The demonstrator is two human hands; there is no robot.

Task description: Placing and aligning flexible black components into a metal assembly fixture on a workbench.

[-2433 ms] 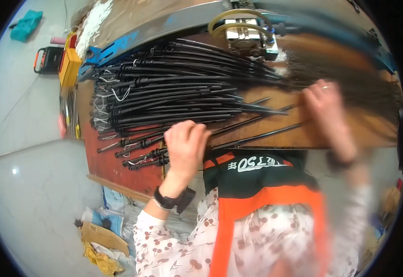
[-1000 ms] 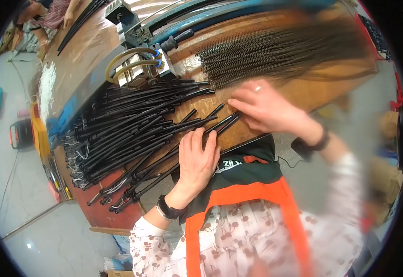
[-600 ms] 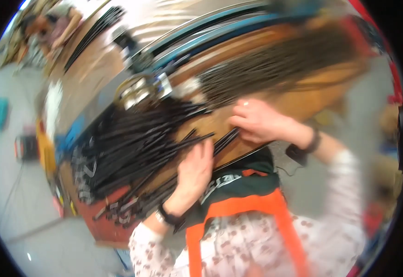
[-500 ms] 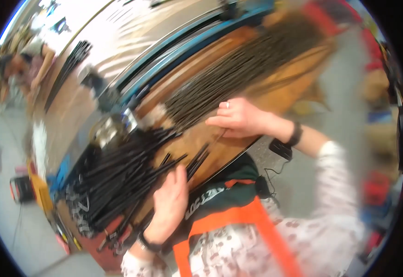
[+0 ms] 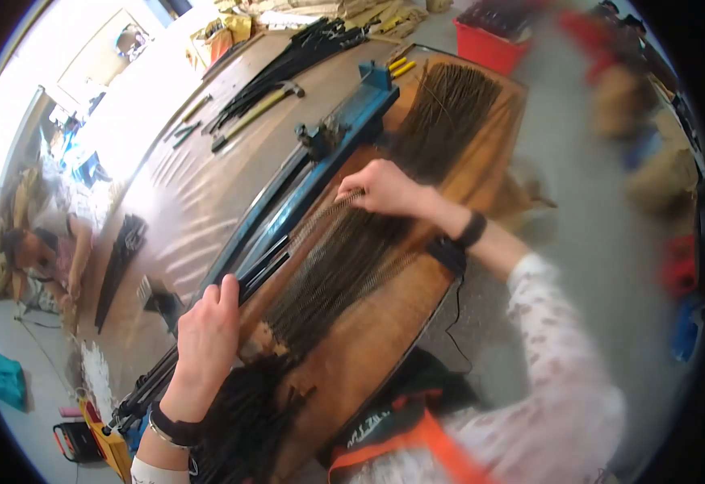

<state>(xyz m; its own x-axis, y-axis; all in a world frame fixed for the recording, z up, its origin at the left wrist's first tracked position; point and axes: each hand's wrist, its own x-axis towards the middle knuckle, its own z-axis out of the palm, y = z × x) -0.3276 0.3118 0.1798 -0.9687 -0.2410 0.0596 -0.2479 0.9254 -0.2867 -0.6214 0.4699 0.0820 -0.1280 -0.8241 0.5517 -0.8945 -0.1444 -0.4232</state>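
My left hand is closed round a few slim black tubes, whose ends point up and to the right over the blue metal rail. Pinched in my right hand is a long, thin, ribbed brown strand that looks like a coil spring. Its lower end meets or overlaps the tips of the black tubes; I cannot tell whether it goes inside one. Under my hands lies a long bundle of similar brown strands on the wooden table. A heap of black tubes lies near my left forearm.
Along the table runs a blue metal rail fixture. Beyond it are a hammer and more black rods. A red bin stands at the far end. Another person works at the left.
Both hands have moved up and left, over the rail. The left hand, open near the black heap before, now grips black tubes. The view has turned.
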